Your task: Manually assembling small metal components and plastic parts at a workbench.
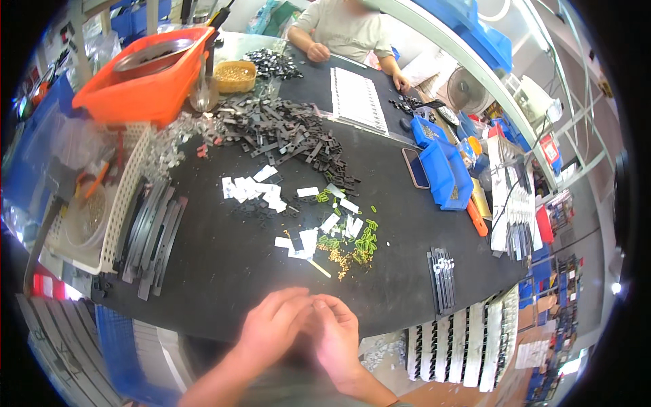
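On the black worktop [224,271], a heap of small green and brass parts [352,245] lies just beyond the near edge. Left hand [271,325] and right hand [338,336] meet there, fingertips pinched on something too small to identify, seemingly mid-assembly. The next move likely calls for fine fingertip alignment.

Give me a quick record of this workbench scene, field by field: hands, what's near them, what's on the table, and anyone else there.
left hand: fingertips meeting the right hand, contents hidden
right hand: pinched against the left at the table edge
nearest parts: small green pieces, white tags
table: black mat
far pile: black clips
left side: orange tub
right side: blue bins
other person: seated opposite
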`<state>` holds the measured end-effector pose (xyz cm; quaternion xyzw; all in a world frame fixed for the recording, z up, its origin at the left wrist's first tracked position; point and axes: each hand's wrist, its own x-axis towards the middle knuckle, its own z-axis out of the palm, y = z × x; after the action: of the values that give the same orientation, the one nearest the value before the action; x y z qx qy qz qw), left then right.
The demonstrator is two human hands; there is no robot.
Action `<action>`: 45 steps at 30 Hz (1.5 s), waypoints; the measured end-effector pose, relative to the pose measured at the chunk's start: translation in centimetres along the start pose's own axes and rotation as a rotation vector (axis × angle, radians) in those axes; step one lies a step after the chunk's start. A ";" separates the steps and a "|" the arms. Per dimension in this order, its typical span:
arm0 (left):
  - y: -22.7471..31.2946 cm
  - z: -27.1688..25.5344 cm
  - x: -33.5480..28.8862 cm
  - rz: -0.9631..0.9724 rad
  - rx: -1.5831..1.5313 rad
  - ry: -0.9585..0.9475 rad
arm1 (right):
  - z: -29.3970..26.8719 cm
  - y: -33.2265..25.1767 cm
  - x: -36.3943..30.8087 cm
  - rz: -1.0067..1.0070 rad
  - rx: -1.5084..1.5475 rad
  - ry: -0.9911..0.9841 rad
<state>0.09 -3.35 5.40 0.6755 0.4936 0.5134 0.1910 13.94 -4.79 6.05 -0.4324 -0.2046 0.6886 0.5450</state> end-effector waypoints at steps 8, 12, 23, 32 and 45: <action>-1.3 -3.5 -1.6 0.018 0.117 -0.057 | 2.0 1.0 0.3 0.152 -0.092 -0.083; -1.3 -3.7 -1.4 0.055 0.142 -0.101 | 1.4 1.8 0.6 0.147 -0.142 -0.043; -0.5 -0.6 -1.0 -0.031 0.099 0.192 | 1.8 0.7 0.5 -0.069 -0.149 0.046; -0.2 -3.6 -2.0 -0.242 -0.246 -0.151 | -0.6 -1.2 -0.1 0.079 -0.433 -0.198; -6.4 -6.8 11.1 -0.121 0.308 -0.306 | -4.9 2.3 2.4 -0.270 -0.570 -0.193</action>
<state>-9.04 7.37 8.82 0.7356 0.5712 0.3113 0.1889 16.59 -4.25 0.74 -0.4693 -0.4952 0.5631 0.4664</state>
